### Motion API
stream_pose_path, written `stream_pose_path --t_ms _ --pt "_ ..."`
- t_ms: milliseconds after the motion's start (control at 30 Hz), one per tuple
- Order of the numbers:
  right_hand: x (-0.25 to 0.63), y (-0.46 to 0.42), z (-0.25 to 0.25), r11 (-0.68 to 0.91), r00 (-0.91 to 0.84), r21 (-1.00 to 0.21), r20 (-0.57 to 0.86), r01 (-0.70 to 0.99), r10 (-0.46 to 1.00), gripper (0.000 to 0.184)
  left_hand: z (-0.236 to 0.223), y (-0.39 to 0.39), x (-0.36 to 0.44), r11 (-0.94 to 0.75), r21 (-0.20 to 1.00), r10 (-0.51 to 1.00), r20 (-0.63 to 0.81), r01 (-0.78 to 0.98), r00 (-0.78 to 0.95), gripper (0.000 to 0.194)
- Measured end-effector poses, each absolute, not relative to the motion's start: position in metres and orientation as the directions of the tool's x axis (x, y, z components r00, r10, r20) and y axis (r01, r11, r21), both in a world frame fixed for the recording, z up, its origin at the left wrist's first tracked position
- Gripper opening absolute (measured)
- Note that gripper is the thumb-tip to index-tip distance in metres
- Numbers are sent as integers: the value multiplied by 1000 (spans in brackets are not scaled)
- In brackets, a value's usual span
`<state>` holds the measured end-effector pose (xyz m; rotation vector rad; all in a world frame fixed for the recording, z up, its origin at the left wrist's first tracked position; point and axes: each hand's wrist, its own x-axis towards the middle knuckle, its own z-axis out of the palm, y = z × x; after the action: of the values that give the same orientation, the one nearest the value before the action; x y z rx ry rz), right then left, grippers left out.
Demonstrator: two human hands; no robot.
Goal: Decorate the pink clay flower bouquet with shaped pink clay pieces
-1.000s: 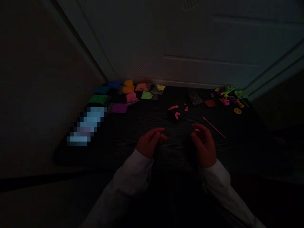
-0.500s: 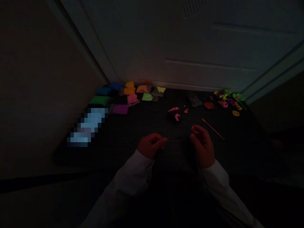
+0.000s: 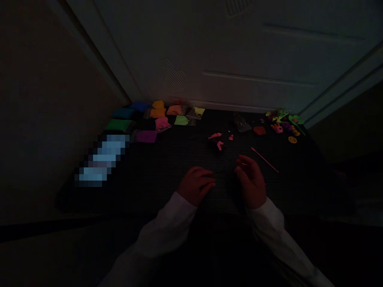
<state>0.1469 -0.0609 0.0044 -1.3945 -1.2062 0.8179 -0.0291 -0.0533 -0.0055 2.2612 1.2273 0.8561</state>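
In the dim light, my left hand (image 3: 196, 185) hovers over the front of the dark table (image 3: 143, 171), thumb and fingers a little apart with nothing visible between them. Facing it, my right hand (image 3: 251, 181) is half curled, with a gap between thumb and forefinger and no object showing. Just beyond the hands lies a dark lump bearing pink clay pieces (image 3: 220, 145); its shape is hard to make out. A small pink clay bit (image 3: 231, 137) sits beside it. To the right of my right hand rests a thin pink modelling stick (image 3: 265, 160).
Bags of coloured clay line the back left, among them a green bag (image 3: 120, 125) and a purple bag (image 3: 146, 136). A pixelated bright rectangle (image 3: 103, 159) is at the left. A clear bag (image 3: 241, 122), red lump (image 3: 259, 130) and colourful clay figures (image 3: 287, 124) lie back right.
My left hand has shifted slightly right, and its fingers have spread from a closer pinch. My right hand keeps nearly the same pose. The whole view has shifted a little.
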Motion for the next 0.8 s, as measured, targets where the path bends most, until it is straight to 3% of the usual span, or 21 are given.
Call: stream_pose_path --t_ms 267,433,500,600,700,800 --pt "148 -60 -1 111 224 -955 176 273 959 29 -13 -50 -27 -563 502 825 292 657 483 20" --pt "152 -66 5 171 63 -891 217 421 974 30 -12 -50 -35 -561 538 822 277 629 497 33" --pt "155 -71 8 255 -102 -811 238 526 966 32 -11 -51 -39 -556 566 826 297 608 479 32" --pt "158 -79 10 419 -361 -587 220 693 906 36 -9 -52 -44 -540 611 839 340 578 425 21" --pt "156 -83 12 508 -480 -337 168 793 861 39 -7 -53 -46 -499 658 866 352 564 355 17" --pt "152 -85 13 550 -537 -209 119 809 835 41 -4 -54 -45 -456 697 890 347 553 297 17"
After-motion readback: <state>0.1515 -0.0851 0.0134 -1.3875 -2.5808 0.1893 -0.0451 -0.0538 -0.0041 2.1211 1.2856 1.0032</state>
